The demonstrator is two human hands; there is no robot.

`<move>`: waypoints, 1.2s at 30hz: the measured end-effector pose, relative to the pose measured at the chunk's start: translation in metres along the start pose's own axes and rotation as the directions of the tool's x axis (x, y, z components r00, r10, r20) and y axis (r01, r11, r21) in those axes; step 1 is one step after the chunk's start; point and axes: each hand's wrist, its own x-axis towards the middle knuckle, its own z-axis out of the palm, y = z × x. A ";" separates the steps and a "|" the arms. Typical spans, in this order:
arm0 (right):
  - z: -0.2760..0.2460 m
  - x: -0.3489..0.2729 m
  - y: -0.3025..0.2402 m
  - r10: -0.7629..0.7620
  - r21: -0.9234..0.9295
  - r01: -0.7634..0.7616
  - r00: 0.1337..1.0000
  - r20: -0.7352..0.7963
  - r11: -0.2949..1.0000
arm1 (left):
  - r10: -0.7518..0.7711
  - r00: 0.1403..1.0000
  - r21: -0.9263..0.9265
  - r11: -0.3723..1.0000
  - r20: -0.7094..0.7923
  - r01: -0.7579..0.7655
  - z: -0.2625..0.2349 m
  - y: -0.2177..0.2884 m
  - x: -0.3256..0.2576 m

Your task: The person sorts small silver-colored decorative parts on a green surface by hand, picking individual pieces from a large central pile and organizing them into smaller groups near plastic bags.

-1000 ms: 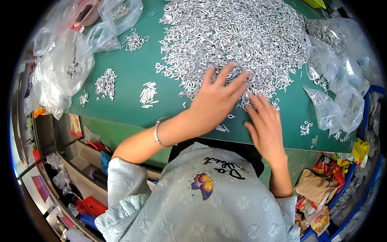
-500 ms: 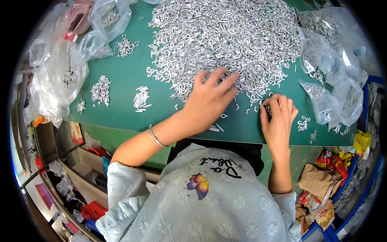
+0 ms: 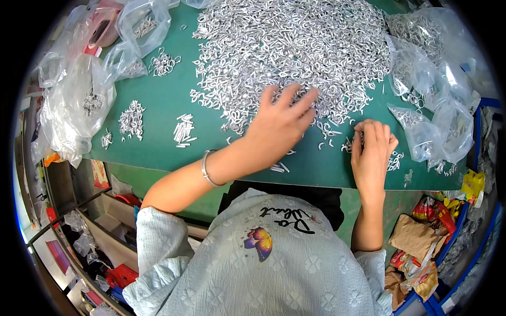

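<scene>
Left hand [image 3: 276, 126] lies flat, fingers spread (holding nothing) on the metal pieces [image 3: 295, 47]; right hand [image 3: 371, 152] curls, grip contents unclear.

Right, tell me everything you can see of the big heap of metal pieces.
The heap of metal pieces is a wide, loose mound of small silvery, shiny hooked bits, spread over the far half of the green table. Its near edge thins into strays. The left hand lies spread on that edge; clear plastic bags border its right side.
</scene>
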 end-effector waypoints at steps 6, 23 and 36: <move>0.008 0.009 -0.006 -0.110 0.112 0.098 0.988 0.106 0.989 | 0.031 0.998 -0.141 0.989 -0.051 -0.038 0.003 0.015 0.007; -0.023 -0.025 -0.009 0.225 0.480 -0.207 0.974 0.021 0.853 | 0.375 0.927 -0.111 0.922 0.017 -0.371 0.025 0.007 0.053; 0.009 -0.036 -0.036 -0.184 0.436 0.188 0.982 -0.051 0.880 | 0.382 0.924 -0.074 0.922 0.021 -0.379 0.025 -0.001 0.061</move>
